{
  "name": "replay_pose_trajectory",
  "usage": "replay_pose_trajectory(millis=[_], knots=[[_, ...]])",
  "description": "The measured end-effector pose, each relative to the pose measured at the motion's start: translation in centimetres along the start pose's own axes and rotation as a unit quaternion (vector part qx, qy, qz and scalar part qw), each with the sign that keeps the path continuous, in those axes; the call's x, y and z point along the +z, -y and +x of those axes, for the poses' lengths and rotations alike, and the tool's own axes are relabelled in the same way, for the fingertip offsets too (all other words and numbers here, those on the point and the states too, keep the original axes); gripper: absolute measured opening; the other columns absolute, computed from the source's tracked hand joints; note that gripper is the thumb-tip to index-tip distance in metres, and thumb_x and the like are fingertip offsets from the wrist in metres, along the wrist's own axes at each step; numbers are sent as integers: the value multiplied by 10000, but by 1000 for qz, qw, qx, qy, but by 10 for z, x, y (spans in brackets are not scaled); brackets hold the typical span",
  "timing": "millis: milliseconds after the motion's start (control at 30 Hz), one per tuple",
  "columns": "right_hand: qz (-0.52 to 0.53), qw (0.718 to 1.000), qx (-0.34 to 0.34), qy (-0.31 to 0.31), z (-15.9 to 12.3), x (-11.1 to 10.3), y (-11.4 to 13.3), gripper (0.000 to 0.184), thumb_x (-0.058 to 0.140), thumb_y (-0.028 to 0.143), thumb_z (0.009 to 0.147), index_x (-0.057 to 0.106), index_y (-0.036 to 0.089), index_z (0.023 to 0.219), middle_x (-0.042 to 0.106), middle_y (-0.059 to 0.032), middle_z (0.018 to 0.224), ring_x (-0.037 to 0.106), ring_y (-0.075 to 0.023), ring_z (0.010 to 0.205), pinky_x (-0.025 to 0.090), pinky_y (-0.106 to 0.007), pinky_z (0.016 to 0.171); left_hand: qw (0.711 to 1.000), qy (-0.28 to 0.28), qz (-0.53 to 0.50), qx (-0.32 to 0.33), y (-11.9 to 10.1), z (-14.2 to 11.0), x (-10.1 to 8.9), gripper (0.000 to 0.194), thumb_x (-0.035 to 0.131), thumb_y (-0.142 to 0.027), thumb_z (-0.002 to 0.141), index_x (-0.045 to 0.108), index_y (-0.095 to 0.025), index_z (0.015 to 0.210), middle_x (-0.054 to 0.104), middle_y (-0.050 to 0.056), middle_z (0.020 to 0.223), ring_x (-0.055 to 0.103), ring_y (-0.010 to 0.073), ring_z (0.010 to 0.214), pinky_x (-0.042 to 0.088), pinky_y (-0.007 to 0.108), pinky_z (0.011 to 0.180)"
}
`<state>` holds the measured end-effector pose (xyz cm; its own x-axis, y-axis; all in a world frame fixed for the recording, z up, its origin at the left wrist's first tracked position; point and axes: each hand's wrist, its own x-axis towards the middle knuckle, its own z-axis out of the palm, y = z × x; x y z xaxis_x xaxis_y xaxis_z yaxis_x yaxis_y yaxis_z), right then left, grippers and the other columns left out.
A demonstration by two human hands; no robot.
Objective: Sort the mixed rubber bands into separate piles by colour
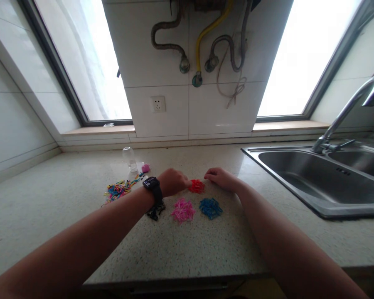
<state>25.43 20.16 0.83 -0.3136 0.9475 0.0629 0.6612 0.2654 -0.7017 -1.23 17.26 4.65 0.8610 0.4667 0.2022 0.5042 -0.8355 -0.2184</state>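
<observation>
Mishap threatens left of centre: the left hand [173, 182], if its wrist drags, could sweep the small black heap of thin strands [155, 213] into the rounded pink heap [183, 210]. At mid-frame, its fingertips meet the red, rubbery-looking heap [197, 186], roundish without clear long axis, strands pointing every way; pinched or not, I cannot tell. Just rightward, the right hand [220, 177] curls, grip likewise hidden.
</observation>
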Motion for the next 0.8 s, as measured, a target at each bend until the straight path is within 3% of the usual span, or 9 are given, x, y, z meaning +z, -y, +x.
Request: replay_pose_trajectory(millis=[267, 400, 567, 700, 800], knots=[[-8, 1000, 1, 3, -1, -1, 4, 288, 576, 396, 832, 717, 147, 866, 630, -18, 673, 523, -137, 609, 378, -257, 576, 999, -35, -17, -37, -7, -5, -4, 207, 464, -55, 907, 641, -142, 843, 638, 82, 743, 560, 162, 668, 375, 266, 611], [-13, 1000, -1, -2, -1, -1, 4, 282, 571, 385, 830, 715, 143, 853, 625, -16, 668, 517, -135, 605, 376, -257, 576, 992, -67, -47, -94, -20, -13, -16, 205, 457, -189, 975, 648, -147, 912, 656, 90, 775, 581, 177, 690, 365, 271, 612], [4, 1000, 6, 0, 1, 1, -1, 315, 569, 419, 833, 714, 143, 878, 605, -4, 652, 499, -130, 587, 373, -259, 571, 981, -94, -120, -116, -74, -34, -34, 228, 456, -324, 1001, 628, -176, 974, 672, 48, 756, 604, 153, 634, 360, 259, 584], [5, 1000, 3, -4, 2, 1, -5, 331, 567, 443, 837, 710, 147, 868, 601, -3, 654, 491, -129, 584, 368, -259, 571, 966, -82, -240, -51, -130, -61, -37, 150, 514, -298, 964, 621, -195, 953, 702, 33, 784, 649, 160, 680, 382, 268, 604], [-1, 1000, 7, -2, 2, 0, -6, 327, 573, 443, 836, 715, 151, 871, 605, -8, 659, 494, -132, 589, 369, -260, 578, 949, -53, -312, 17, -153, -78, -24, 128, 651, -313, 878, 648, -205, 948, 703, 7, 728, 641, 148, 626, 359, 251, 540]])
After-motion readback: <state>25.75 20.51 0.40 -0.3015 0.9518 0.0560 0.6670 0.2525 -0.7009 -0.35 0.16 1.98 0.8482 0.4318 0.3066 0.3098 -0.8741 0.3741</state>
